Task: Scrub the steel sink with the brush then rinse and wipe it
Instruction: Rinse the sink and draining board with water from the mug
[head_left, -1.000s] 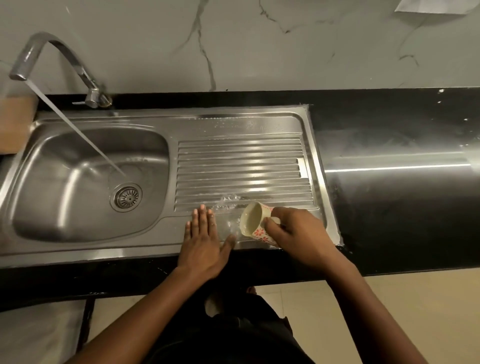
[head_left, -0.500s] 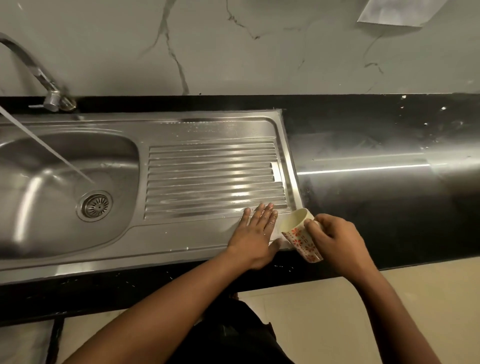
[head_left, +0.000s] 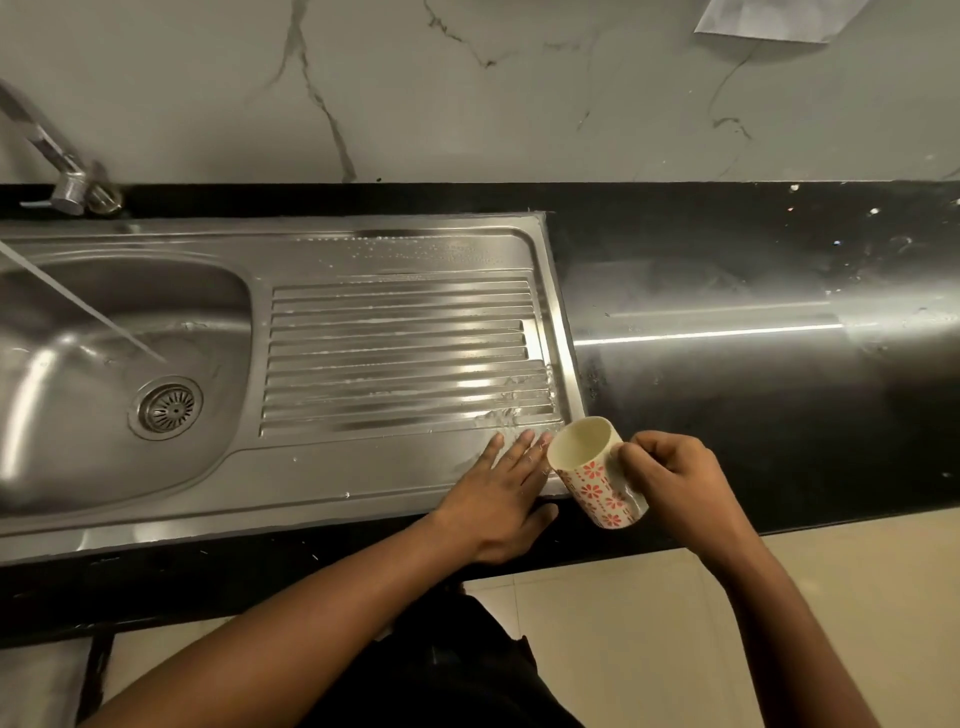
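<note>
Head view looks down on the steel sink (head_left: 337, 483), set into a black counter (head_left: 727, 415) with its long axis running left to right: the bowl (head_left: 67, 441) and drain (head_left: 169, 408) lie at the far left, and the ribbed draining board (head_left: 400, 358) fills the right half. The right hand (head_left: 670, 483) has its fingers curled round a flowered mug (head_left: 597, 480), gripping the side away from the sink. The mug is tipped with its mouth up and to the left, over the near right corner where steel meets counter. Whether any water is left in it cannot be told. The left hand (head_left: 506, 499) lies palm down on the smooth front strip of the sink, fingers straight and holding nothing. Its fingertips are just beside the mug's rim and at the edge of a wet patch (head_left: 514, 413) on the corner of the ribs. A thin stream of water (head_left: 88, 306) falls from the tap (head_left: 65, 176) at the back left into the bowl. No brush is in sight, so this looks like the rinsing stage. The coming move turns on direction: this corner is the point farthest from the drain, so poured water has to travel leftward along the ribs. The left hand is nearer the wet patch and sits on the drain side of the mug, so it seems better placed to sweep the water that way.
</note>
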